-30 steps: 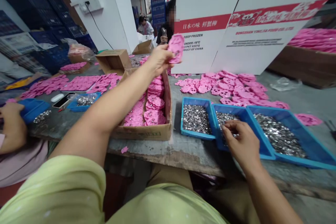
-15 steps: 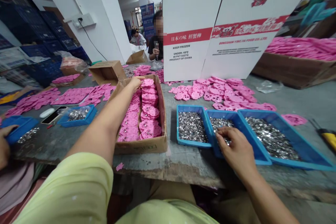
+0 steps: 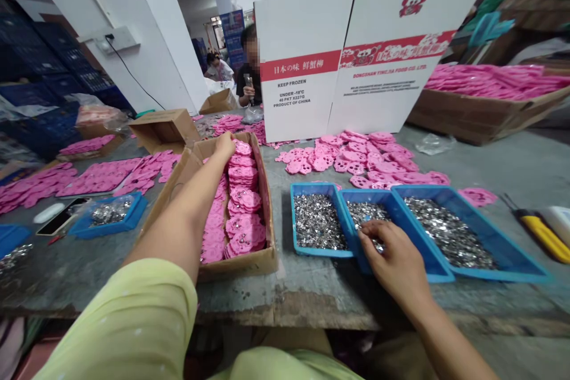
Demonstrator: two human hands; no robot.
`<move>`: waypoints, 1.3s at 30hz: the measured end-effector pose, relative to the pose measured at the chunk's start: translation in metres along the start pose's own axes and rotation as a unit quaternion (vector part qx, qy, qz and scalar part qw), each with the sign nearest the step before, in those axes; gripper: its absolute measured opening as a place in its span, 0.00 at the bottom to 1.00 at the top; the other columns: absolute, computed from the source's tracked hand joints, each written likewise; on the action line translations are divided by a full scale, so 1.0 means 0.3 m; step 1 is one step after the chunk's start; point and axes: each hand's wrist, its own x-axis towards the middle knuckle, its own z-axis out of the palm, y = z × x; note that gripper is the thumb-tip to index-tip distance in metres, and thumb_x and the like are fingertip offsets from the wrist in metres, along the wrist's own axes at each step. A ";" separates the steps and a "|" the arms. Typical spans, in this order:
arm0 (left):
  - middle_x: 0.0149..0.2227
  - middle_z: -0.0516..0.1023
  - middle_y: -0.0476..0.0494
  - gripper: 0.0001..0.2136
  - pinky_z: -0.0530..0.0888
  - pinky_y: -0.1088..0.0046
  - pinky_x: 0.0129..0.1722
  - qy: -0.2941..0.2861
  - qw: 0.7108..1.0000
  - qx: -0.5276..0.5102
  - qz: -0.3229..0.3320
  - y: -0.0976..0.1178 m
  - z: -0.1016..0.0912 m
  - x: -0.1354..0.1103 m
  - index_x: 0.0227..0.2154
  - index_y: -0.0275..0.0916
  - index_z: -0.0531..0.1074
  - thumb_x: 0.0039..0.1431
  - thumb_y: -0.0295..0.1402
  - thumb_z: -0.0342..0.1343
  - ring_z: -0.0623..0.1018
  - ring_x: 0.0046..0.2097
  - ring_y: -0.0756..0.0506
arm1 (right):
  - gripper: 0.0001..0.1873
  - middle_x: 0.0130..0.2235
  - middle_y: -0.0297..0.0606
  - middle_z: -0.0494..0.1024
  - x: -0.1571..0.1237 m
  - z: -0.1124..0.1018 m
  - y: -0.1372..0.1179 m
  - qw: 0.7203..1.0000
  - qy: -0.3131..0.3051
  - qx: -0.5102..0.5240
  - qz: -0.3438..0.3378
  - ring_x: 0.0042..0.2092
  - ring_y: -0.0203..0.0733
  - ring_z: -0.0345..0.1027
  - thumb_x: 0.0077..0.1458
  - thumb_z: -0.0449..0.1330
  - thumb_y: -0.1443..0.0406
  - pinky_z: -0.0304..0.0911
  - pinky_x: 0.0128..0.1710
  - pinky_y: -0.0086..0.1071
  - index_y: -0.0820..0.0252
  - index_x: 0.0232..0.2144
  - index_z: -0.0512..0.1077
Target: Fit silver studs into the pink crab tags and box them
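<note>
Pink pieces (image 3: 243,199) stand stacked in rows inside the cardboard carton (image 3: 240,266) at eleven o'clock from the wearer, and that packing looks well advanced. The left hand (image 3: 225,143) reaches in at its far end; its fingers are hidden, so I cannot tell its grip. At two o'clock, the right hand (image 3: 396,255) curls half-closed over metal bits (image 3: 367,211), any hold unclear. Loose pink pieces (image 3: 356,157) at one o'clock seem left to pack.
</note>
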 end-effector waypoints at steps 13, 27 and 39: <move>0.56 0.77 0.26 0.09 0.68 0.58 0.62 0.043 0.997 0.051 0.025 0.065 -0.040 -0.062 0.45 0.36 0.76 0.65 0.29 0.55 0.74 0.61 0.33 | 0.08 0.37 0.41 0.82 0.008 0.000 -0.021 0.998 -0.012 0.021 0.054 0.41 0.52 0.77 0.63 0.57 0.59 0.70 0.43 0.45 0.51 0.31 0.69; 0.38 0.81 0.41 0.06 0.69 0.74 0.21 -0.384 0.811 -0.438 0.051 0.572 -0.133 -0.834 0.36 0.36 0.76 0.57 0.22 0.61 0.75 0.24 0.52 | 0.12 0.47 0.46 0.82 0.345 -0.072 0.075 0.983 -0.083 -0.008 0.166 0.46 0.49 0.74 0.60 0.59 0.62 0.69 0.50 0.42 0.59 0.44 0.78; 0.28 0.78 0.47 0.09 0.66 0.78 0.21 -0.329 0.770 -0.523 -0.161 0.553 0.092 -0.770 0.36 0.36 0.69 0.60 0.16 0.54 0.72 0.20 0.54 | 0.18 0.51 0.62 0.82 0.649 0.182 0.200 0.864 -0.372 -0.245 0.232 0.54 0.58 0.77 0.58 0.69 0.67 0.69 0.52 0.41 0.73 0.49 0.81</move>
